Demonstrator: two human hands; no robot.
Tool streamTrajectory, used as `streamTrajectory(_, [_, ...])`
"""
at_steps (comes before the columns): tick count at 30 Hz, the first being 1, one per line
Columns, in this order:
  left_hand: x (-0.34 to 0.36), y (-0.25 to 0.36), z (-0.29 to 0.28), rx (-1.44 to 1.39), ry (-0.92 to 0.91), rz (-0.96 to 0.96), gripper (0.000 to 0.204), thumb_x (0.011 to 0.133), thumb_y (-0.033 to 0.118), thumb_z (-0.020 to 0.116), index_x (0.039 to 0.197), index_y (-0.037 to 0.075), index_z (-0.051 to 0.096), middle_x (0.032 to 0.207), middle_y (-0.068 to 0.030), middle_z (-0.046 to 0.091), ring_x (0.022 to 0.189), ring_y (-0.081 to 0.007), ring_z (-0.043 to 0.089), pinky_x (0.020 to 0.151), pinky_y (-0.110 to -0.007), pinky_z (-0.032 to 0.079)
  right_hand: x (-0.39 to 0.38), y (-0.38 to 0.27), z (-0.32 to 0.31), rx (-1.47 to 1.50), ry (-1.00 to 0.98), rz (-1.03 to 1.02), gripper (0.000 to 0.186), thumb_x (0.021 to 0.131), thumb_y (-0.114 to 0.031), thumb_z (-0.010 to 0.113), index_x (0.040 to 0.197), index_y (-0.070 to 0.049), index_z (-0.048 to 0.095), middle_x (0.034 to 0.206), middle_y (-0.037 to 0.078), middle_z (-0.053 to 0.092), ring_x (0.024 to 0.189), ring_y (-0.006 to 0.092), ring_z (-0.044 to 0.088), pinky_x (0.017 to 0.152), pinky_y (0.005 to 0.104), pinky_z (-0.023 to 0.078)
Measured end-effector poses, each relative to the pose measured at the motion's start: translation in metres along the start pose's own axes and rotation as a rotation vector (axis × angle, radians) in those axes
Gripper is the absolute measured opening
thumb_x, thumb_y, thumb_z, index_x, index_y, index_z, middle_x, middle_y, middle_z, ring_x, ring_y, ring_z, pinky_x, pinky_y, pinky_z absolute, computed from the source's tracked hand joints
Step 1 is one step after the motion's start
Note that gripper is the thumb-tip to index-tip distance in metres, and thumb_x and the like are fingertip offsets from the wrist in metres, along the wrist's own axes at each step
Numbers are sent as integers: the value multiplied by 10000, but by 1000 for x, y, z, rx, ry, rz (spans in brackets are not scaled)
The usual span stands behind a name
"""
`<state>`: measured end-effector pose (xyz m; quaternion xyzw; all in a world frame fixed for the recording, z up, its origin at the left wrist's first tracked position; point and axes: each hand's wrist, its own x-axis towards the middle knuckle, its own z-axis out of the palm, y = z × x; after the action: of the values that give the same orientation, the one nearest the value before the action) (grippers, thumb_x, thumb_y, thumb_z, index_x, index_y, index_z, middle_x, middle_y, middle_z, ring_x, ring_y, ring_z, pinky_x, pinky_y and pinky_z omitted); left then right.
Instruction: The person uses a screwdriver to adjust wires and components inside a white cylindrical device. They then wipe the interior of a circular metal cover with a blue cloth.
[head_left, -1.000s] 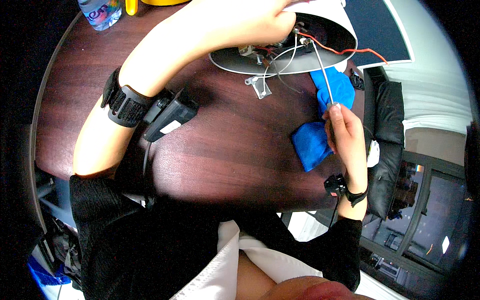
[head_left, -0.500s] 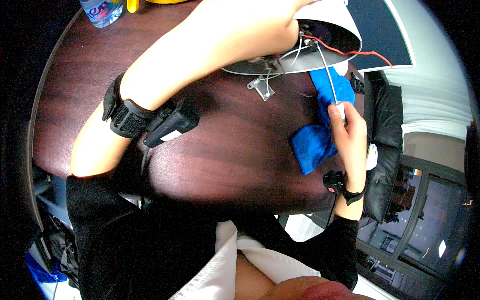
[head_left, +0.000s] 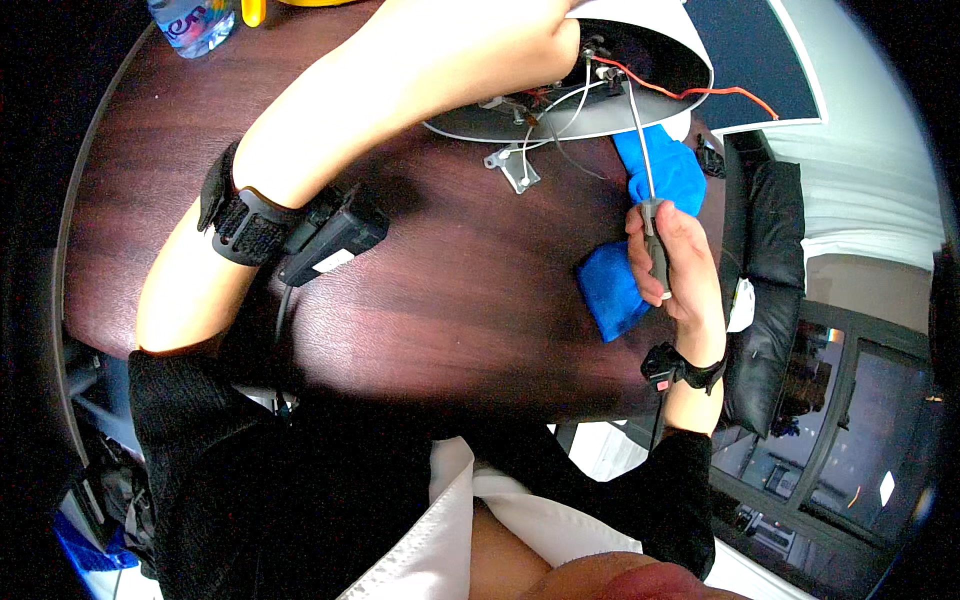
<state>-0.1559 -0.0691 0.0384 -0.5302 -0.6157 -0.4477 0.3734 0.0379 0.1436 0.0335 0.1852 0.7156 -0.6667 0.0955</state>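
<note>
The white housing (head_left: 655,28) rests on the dark table (head_left: 450,300), mouth toward the person. Just in front of it, the right hand (head_left: 682,255) grasps 1 screwdriver (head_left: 653,222), tip among its wiring; the left hand (head_left: 548,42) is at its rim, fingers hidden, grip unclear. The step seems terminal work; the next move calls for a steady housing and an aligned tip.

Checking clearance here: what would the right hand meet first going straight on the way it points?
Likely the small dark connector inside the white housing: the screwdriver in the right hand points there, perhaps already touching; depth is unclear.
</note>
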Motion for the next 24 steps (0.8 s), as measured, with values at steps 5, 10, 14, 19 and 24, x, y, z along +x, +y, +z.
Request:
streamTrajectory(5, [-3,1,0,182,26,34,510,696,-81,485,1192,-15,579,1188,-242,568,1202,-383,475,1074,-495,303,15,18,3,-857,355,-322,222,908,-199,646,798,-29,554,560,68,540,461,104,494,420,277,349])
streamTrajectory(10, [-3,1,-2,171,11,-18,519,698,-73,493,1205,3,573,1201,-242,562,1205,-404,465,1070,-501,307,16,17,-2,-967,383,-520,227,861,-165,688,743,-26,552,567,53,535,502,79,485,452,284,366])
streamTrajectory(14, [-2,8,-4,53,-27,-100,531,701,-81,480,1215,18,566,1204,-240,559,1173,-411,490,1051,-503,334,18,16,-7,-744,326,-273,223,872,-157,668,724,-38,550,560,7,531,494,67,468,439,269,352])
streamTrajectory(19, [-2,4,-4,83,-32,-91,547,707,-82,471,1237,22,557,1234,-241,554,1200,-404,485,1054,-505,336,16,3,-8,-467,136,28,217,907,-172,611,734,-61,545,543,1,522,405,79,457,373,239,319])
streamTrajectory(24, [-2,2,-1,90,-40,-97,542,704,-79,480,1234,9,558,1250,-249,546,1230,-406,461,1070,-507,315,25,4,-13,-203,7,10,224,917,-170,578,723,-71,524,514,7,496,364,90,442,344,231,303])
